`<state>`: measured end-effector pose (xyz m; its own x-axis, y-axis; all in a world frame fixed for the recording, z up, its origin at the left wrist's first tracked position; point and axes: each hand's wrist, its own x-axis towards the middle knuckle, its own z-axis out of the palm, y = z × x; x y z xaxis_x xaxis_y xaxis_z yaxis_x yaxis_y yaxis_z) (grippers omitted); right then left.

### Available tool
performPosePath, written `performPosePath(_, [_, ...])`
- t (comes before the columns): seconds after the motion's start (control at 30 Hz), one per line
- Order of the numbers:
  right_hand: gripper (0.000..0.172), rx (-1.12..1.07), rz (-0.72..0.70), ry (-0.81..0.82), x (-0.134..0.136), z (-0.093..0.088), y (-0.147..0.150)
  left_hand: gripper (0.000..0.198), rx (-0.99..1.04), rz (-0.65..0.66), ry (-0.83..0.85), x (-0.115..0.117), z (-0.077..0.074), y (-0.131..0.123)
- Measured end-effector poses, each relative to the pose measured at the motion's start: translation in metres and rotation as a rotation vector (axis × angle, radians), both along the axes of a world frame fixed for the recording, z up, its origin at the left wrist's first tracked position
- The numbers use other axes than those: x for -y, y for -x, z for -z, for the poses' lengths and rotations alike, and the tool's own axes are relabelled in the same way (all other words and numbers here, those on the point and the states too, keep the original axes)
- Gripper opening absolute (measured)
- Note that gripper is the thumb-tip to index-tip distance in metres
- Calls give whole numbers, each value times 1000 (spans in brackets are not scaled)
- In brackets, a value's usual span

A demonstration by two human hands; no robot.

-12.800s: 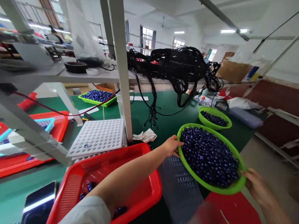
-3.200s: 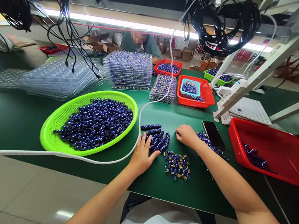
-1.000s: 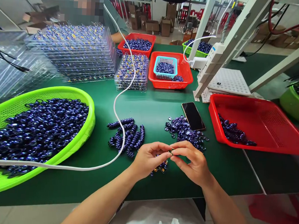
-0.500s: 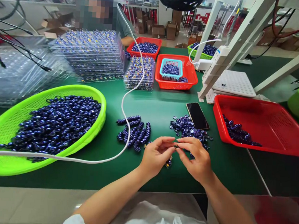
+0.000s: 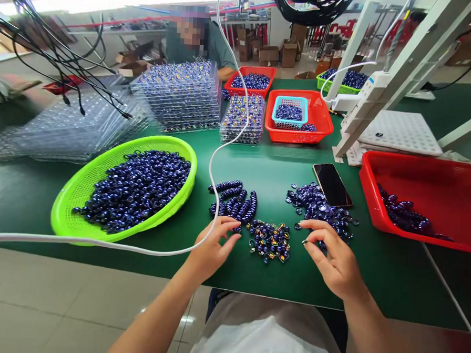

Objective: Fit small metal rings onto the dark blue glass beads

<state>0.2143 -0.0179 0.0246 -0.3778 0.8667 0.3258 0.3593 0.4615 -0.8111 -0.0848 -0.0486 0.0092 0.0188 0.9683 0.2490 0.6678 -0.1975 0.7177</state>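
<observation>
My left hand is beside the stacked rows of dark blue ring-like parts. Its thumb and forefinger pinch a small shiny dark blue part. On the right, my right hand is closed at the thumb and fingertips on a tiny piece, too small to name. Close to its forefinger lies a dark round cap, at the edge of a heap of flat blue caps. Between the hands spreads a pile of blue parts with gold-coloured pieces.
A green basket of blue parts stands left, behind a drooping white cable. A phone lies beside the caps. To the right is a red basket. Stacked clear trays stand farther back, near another person.
My hands were together at the fingertips and have moved apart, left and right, uncovering the blue-and-gold pile. The camera view has turned left, so the table's things sit farther right.
</observation>
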Motion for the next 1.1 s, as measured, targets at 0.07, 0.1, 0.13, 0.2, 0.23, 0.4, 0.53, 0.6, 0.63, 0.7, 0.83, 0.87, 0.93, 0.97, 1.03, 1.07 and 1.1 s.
performPosePath(0.07, [6,-3,29,21,-3,9,3,23,-151,21,-56,0,13,-4])
performPosePath(0.1, [6,2,35,24,-4,13,4,23,-217,29,-77,0,17,-7])
performPosePath(0.13, [6,9,37,25,-4,16,5,22,-274,34,-90,-1,21,-9])
performPosePath(0.2, [6,19,44,26,-5,19,6,20,-355,36,-96,-4,24,-12])
performPosePath(0.23, [6,19,50,28,-5,19,6,19,-380,36,-95,-5,24,-13])
performPosePath(0.4, [7,25,47,7,-4,20,5,17,-416,36,-117,-7,22,-8])
performPosePath(0.53, [8,32,20,-6,-3,20,8,21,-388,-2,-123,-3,23,-3])
performPosePath(0.6, [8,24,5,11,-2,19,8,21,-341,-23,-141,0,22,-1])
performPosePath(0.63, [7,19,-4,28,-2,19,7,21,-306,-39,-154,2,20,0])
performPosePath(0.7, [7,-2,-21,90,0,18,7,20,-204,-73,-171,6,14,0])
performPosePath(0.83, [7,-105,-60,252,4,10,10,20,192,-58,-52,9,-4,-15])
performPosePath(0.87, [7,-135,-76,268,5,7,13,21,316,-33,1,7,-8,-22])
performPosePath(0.93, [6,-177,-115,245,6,-2,18,25,538,25,105,0,-15,-39])
performPosePath(0.97, [7,-179,-131,214,6,-7,21,27,626,54,147,-4,-18,-47])
performPosePath(1.03, [10,-154,-142,128,5,-16,24,30,748,106,210,-14,-24,-64])
performPosePath(1.07, [12,-137,-138,84,4,-20,25,31,787,131,230,-19,-26,-71])
performPosePath(1.1, [13,-121,-129,36,4,-23,25,31,816,155,243,-24,-28,-78])
